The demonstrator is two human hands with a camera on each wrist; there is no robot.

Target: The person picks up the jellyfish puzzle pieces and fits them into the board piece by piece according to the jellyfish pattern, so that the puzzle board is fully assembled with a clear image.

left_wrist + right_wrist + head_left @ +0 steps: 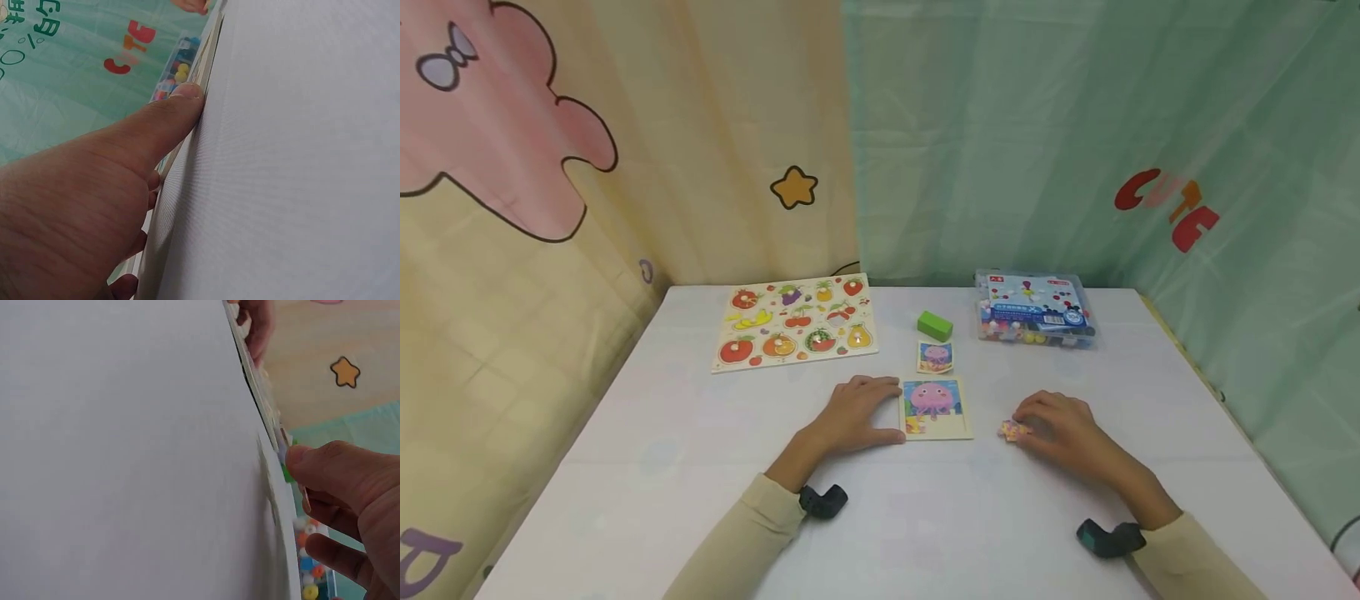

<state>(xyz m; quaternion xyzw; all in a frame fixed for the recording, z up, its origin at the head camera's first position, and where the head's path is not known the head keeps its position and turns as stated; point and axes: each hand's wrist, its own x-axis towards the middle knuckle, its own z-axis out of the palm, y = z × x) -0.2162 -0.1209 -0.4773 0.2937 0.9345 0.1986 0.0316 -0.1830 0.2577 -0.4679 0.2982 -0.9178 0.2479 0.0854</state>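
Note:
A small puzzle board (934, 428) lies on the white table, showing a pink jellyfish in its upper part and bare pale wood at the lower right. My left hand (859, 417) rests at its left side, thumb by the near corner and fingertips by the far one; the left wrist view shows the thumb (181, 100) against the board's edge. To the right of the board, my right hand (1063, 429) pinches a colourful jigsaw piece (1011, 430) between thumb and fingers. In the right wrist view the piece (306, 499) shows only as a thin edge.
Behind the board lie a jellyfish picture card (935, 357) and a green block (935, 326). A fruit peg puzzle (797, 321) lies at the back left. At the back right sits a clear plastic box (1036, 308) of coloured beads. Curtains (985, 150) hang behind the table.

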